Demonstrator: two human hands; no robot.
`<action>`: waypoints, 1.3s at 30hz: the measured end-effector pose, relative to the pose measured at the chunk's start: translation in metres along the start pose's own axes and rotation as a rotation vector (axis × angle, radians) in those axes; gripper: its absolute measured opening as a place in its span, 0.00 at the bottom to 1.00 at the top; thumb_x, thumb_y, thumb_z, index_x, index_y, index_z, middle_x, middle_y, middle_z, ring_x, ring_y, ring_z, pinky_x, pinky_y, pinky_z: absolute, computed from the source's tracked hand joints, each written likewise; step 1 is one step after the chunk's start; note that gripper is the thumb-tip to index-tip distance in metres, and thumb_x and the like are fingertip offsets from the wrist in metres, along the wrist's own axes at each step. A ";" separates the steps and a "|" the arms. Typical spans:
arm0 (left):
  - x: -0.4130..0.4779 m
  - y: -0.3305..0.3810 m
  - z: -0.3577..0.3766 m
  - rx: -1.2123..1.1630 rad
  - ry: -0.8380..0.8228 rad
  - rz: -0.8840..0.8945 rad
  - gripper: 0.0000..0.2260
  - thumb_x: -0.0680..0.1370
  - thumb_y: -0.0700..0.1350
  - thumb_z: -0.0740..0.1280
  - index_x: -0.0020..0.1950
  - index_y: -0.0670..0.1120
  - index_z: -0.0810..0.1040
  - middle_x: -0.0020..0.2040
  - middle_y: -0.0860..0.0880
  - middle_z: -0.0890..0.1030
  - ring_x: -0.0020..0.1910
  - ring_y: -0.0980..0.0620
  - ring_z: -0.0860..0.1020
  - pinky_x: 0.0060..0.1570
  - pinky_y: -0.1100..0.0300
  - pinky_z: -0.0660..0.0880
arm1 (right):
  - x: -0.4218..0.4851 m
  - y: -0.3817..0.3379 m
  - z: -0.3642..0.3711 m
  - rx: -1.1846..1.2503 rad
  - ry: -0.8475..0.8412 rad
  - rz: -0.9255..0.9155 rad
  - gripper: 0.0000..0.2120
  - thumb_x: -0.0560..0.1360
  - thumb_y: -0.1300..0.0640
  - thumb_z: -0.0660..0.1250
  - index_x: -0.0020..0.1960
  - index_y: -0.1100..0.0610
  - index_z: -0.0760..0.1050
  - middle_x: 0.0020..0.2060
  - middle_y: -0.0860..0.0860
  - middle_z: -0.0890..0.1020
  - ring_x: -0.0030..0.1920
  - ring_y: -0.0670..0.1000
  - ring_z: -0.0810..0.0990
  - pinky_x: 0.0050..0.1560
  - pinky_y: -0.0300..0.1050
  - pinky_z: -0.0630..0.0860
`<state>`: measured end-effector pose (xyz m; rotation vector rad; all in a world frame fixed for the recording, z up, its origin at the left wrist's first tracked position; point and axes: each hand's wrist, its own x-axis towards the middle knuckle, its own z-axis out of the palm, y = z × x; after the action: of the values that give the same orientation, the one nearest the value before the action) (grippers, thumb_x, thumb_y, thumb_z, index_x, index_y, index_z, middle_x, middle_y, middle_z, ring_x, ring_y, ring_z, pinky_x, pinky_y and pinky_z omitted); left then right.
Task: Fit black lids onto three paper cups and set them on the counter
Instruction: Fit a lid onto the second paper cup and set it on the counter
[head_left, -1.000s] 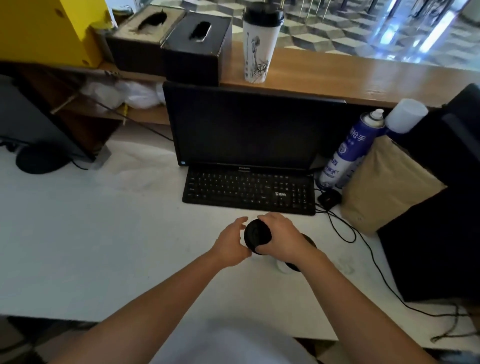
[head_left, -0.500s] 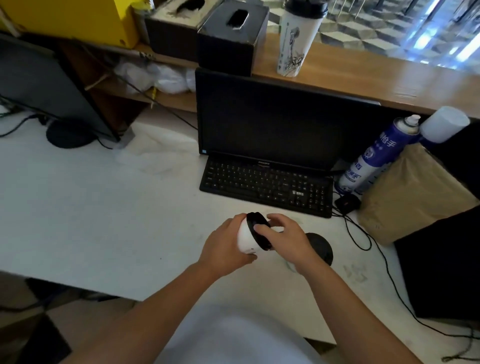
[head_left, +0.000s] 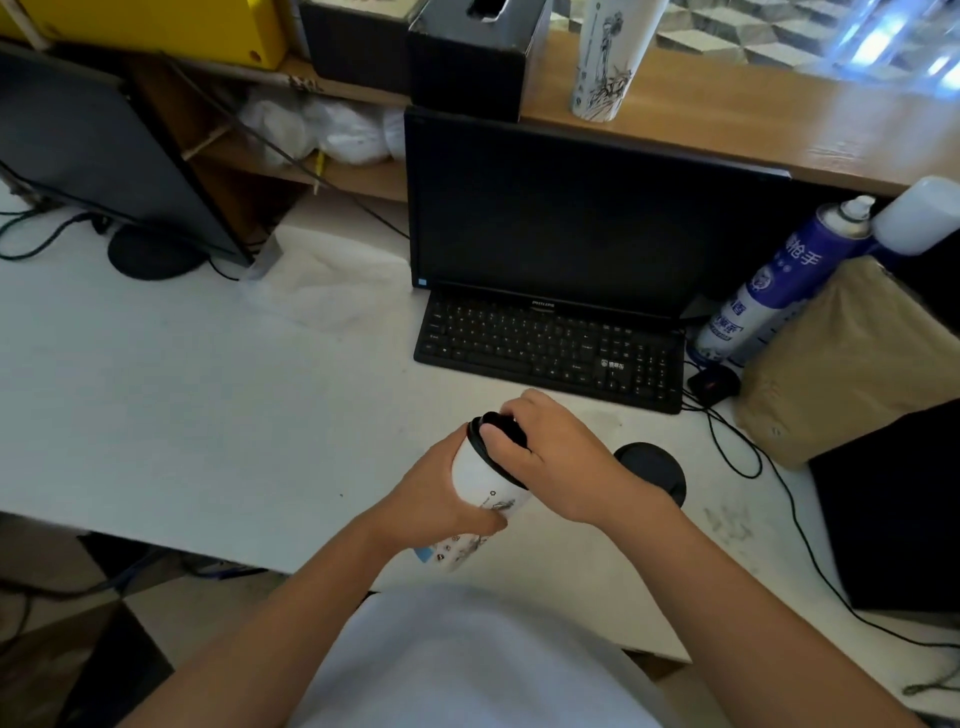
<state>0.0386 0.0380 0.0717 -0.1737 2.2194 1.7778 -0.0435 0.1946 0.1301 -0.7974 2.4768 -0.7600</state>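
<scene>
A white printed paper cup (head_left: 480, 486) is held tilted above the white desk, its mouth pointing up and away from me. My left hand (head_left: 434, 501) wraps around its body. My right hand (head_left: 558, 460) grips the black lid (head_left: 491, 439) sitting on the cup's rim, thumb pressed on the lid. Another black lid (head_left: 649, 467) shows just right of my right hand, on something hidden behind my wrist. A lidless view of a third printed cup (head_left: 608, 62) stands on the wooden counter (head_left: 727, 114), its top cut off by the frame.
A black monitor (head_left: 587, 218) and keyboard (head_left: 550, 351) stand behind my hands. A blue spray can (head_left: 779, 291), brown paper bag (head_left: 841, 364), mouse (head_left: 714, 384) and cables lie right. Black tissue boxes (head_left: 467, 57) sit on the counter; a second monitor (head_left: 104, 150) stands left.
The cup has been lifted off the desk and tilted, with more of its body now showing in my left hand. My right hand stays on the lid. The camera has dipped lower.
</scene>
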 end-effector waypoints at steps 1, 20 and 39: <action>-0.002 0.004 -0.003 -0.028 -0.041 -0.010 0.31 0.60 0.49 0.79 0.60 0.62 0.73 0.52 0.59 0.83 0.53 0.55 0.83 0.46 0.62 0.81 | -0.002 -0.003 -0.003 0.000 0.003 -0.026 0.23 0.80 0.38 0.56 0.51 0.58 0.76 0.47 0.51 0.74 0.46 0.51 0.76 0.49 0.52 0.75; -0.014 0.004 -0.005 0.472 0.202 0.027 0.33 0.63 0.53 0.78 0.62 0.64 0.65 0.49 0.60 0.78 0.45 0.57 0.80 0.42 0.54 0.81 | -0.001 0.013 -0.006 0.328 0.159 0.255 0.14 0.79 0.44 0.57 0.52 0.51 0.76 0.49 0.51 0.79 0.47 0.52 0.78 0.40 0.46 0.71; -0.022 0.014 -0.038 -0.364 -0.577 -0.116 0.19 0.65 0.36 0.73 0.55 0.45 0.80 0.46 0.45 0.83 0.41 0.47 0.82 0.40 0.53 0.81 | -0.019 -0.025 -0.029 0.050 0.160 -0.310 0.21 0.81 0.41 0.53 0.62 0.52 0.76 0.51 0.45 0.75 0.51 0.45 0.75 0.49 0.40 0.74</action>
<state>0.0499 0.0028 0.0991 0.1227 1.4566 1.8569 -0.0348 0.2002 0.1715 -1.1600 2.4905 -1.0244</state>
